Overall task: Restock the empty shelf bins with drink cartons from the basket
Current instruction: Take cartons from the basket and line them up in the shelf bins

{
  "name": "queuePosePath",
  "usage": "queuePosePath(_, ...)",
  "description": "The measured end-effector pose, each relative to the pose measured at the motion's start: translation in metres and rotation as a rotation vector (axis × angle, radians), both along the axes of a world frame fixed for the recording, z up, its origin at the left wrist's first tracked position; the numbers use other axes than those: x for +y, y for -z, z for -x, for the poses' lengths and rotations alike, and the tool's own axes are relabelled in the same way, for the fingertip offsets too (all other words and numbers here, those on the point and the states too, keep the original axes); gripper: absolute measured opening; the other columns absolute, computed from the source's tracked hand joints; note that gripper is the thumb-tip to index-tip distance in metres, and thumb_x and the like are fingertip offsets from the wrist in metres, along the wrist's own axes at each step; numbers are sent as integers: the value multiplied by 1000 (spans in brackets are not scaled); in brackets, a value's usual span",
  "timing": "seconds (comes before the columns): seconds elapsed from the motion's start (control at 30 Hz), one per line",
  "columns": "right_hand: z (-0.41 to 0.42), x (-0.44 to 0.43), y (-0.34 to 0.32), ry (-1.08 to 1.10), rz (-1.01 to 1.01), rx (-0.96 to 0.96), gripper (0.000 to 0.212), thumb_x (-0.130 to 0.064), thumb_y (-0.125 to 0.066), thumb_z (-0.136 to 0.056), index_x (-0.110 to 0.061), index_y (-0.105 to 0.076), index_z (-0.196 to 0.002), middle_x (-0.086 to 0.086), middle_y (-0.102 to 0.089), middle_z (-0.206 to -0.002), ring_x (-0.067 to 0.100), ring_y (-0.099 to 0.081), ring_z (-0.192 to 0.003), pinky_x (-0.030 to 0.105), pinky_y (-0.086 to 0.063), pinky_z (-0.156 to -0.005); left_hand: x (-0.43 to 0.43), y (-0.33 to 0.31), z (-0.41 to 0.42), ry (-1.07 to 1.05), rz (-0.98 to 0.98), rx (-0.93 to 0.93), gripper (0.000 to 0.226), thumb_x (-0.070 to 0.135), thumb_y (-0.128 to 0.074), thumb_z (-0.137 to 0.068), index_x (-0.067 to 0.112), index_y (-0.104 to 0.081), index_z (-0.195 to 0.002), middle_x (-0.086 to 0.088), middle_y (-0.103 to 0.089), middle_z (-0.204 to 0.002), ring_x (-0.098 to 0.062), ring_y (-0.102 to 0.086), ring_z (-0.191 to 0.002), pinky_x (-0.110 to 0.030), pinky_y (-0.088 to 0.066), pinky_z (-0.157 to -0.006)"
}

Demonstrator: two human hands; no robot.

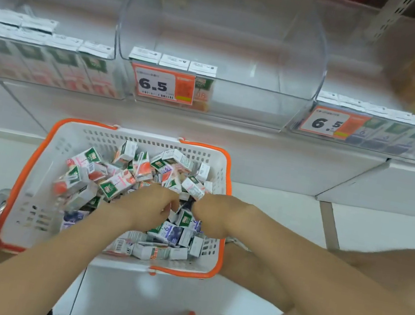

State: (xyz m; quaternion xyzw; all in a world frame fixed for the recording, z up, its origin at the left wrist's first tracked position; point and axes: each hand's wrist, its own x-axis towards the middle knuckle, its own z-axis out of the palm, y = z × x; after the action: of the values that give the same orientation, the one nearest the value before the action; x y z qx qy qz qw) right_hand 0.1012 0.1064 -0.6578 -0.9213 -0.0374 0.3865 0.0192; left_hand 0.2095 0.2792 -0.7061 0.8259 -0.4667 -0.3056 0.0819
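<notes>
Drink cartons lie beneath and around both hands in the basket. Left hand and right hand curl down among them; whether either grips one I cannot tell. Beyond the knuckles stands a clear bin.

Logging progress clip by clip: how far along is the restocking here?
Done: the left bin and right bin each show a front row of cartons. In hand: the left hand and right hand dig in the basket; what they grip is hidden. Left: the middle bin holds only three cartons, and the basket is heaped.
</notes>
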Motion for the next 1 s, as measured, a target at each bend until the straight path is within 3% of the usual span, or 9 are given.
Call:
queuePosePath(0.07,-1,2,20,-29,27,-21,22,-2,-50,-94,-14,-46,-77,6,-52,-81,23,-48,-63,34,-42,-52,5,25,5,26,-131,45,26,13,-51,-100,21,-64,-121,2,-63,-105,-21,-63,-94,-40,-56,-84)
queuePosePath(0.13,-2,1,35,-68,73,-83,10,-5,-54,-94,-12,-61,-96,9,-61,-100,28,-58,-82,40,-54,-69,7,49,12,70,-245,52,26,13,-52,-101,15,-60,-125,-7,-63,-117,-29,-64,-101,-45,-56,-88)
queuePosePath(0.23,-1,-8,60,-134,186,-224,46,-8,-64,-93,-7,-52,-137,20,-45,-138,37,-50,-120,45,-45,-99,9,82,22,76,-306,-30,45,9,-57,-100,13,-49,-144,-13,-53,-138,-33,-57,-122,-46,-54,-95)
queuePosePath(0.33,-5,-18,74,-143,257,-275,64,-13,-68,-89,-15,-37,-145,25,-35,-142,42,-44,-124,47,-37,-106,7,100,30,32,-330,-72,60,3,-61,-98,11,-38,-152,-16,-43,-148,-35,-51,-129,-46,-53,-100)
queuePosePath(0.47,-12,-24,94,-147,264,-146,66,-27,-61,-95,-28,-33,-155,25,-32,-153,42,-43,-132,49,-34,-113,10,99,30,26,-342,-182,61,-1,-65,-92,10,-40,-147,-11,-47,-146,-32,-65,-110,-39,-52,-70)
queuePosePath(0.7,-24,-21,87,-163,238,-160,54,-22,-58,-98,-27,-43,-150,22,-48,-141,37,-54,-122,46,-44,-97,17,82,17,145,-301,-293,57,40,-76,-86,18,-53,-134,-3,-55,-124,-27,-66,-89,-37,-47,-59)
queuePosePath(0.8,-31,-22,72,-21,67,-274,58,-13,-59,-89,-33,-37,-138,22,-50,-135,38,-60,-106,43,-50,-80,23,76,16,98,-212,-259,68,62,-66,-80,19,-55,-132,-1,-54,-121,-26,-62,-101,-37,-50,-66)
queuePosePath(0.9,-35,-24,54,150,-69,-362,52,-8,-64,-83,-36,-33,-114,7,-49,-98,31,-56,-78,43,-53,-66,32,67,12,-127,-92,-36,73,63,-65,-77,18,-53,-134,-1,-56,-122,-25,-61,-107,-40,-56,-79)
queuePosePath(1.0,-36,-23,38,224,-111,-408,38,-31,-68,-92,-36,-33,-106,-1,-52,-79,29,-57,-70,43,-54,-64,40,50,2,-485,84,350,65,43,-82,-78,21,-53,-131,-4,-67,-105,-17,-64,-78,-35,-54,-68)
